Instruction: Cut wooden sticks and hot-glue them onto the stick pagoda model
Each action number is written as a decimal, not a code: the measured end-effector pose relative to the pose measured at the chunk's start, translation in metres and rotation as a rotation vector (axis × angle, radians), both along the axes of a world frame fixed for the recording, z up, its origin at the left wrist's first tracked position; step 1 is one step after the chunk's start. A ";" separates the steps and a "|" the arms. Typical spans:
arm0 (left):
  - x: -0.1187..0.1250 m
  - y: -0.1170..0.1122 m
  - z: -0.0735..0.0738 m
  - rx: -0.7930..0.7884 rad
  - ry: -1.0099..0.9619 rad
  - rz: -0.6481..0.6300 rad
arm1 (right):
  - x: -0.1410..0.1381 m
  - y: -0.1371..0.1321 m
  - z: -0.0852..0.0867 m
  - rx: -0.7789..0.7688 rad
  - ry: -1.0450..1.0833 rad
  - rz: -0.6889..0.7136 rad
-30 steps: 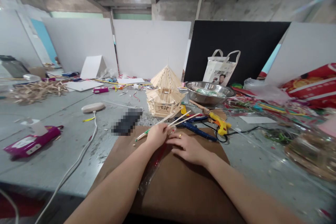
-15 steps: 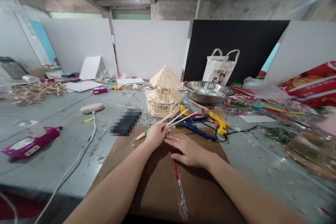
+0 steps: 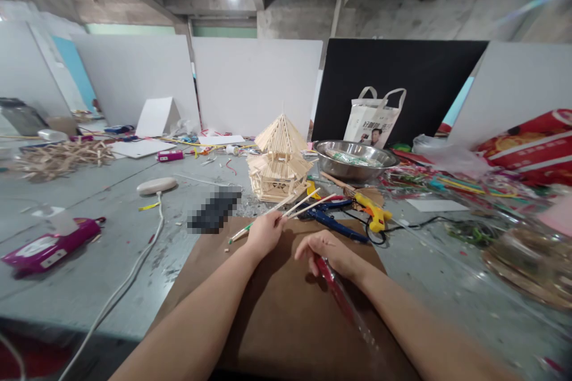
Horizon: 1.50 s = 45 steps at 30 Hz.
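My left hand (image 3: pixel 267 232) is closed round a few thin wooden sticks (image 3: pixel 304 202), whose pale ends poke out to the right and whose green-marked end shows at the left. To its right, my right hand (image 3: pixel 329 251) has curled fingers and holds a long red strip in a clear plastic sleeve (image 3: pixel 333 281); the sleeve trails down towards me, blurred. Beneath both hands lies a brown board (image 3: pixel 281 321). Just beyond them stands a small pagoda model (image 3: pixel 281 158) built of pale sticks.
Blue-handled cutters (image 3: pixel 342 225) and a yellow glue gun (image 3: pixel 374 214) lie right of the pagoda. Behind them is a metal bowl (image 3: pixel 353 172). A blurred-out dark object (image 3: pixel 213 211), a white cable (image 3: pixel 140 268) and a purple device (image 3: pixel 56 244) are on the left.
My right hand has come away from the left and moved right, lifting the red strip and its sleeve off the board. My left hand stays on the sticks.
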<state>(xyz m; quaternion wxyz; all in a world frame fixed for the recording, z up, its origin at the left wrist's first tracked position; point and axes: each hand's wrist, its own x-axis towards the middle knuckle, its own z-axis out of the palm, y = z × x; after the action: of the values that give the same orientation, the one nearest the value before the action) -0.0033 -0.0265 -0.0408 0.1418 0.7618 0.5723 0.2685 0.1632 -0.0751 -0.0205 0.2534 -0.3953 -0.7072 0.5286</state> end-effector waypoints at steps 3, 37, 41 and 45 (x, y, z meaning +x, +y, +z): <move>0.000 -0.001 0.000 0.033 -0.002 -0.019 | -0.002 0.006 -0.003 -0.050 0.162 -0.282; 0.001 -0.004 0.006 -0.015 0.090 0.063 | 0.104 0.054 0.011 0.370 -1.064 -1.072; 0.001 -0.003 0.004 -0.012 0.089 0.050 | 0.104 0.055 0.009 0.446 -1.125 -1.023; 0.000 -0.002 0.002 -0.016 0.082 0.048 | 0.085 0.052 0.008 0.611 -1.093 -0.752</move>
<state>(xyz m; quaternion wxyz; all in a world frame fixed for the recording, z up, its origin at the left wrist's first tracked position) -0.0031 -0.0282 -0.0393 0.1177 0.7572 0.5976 0.2358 0.2480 -0.0227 -0.0129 0.1278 -0.7306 -0.6650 -0.0879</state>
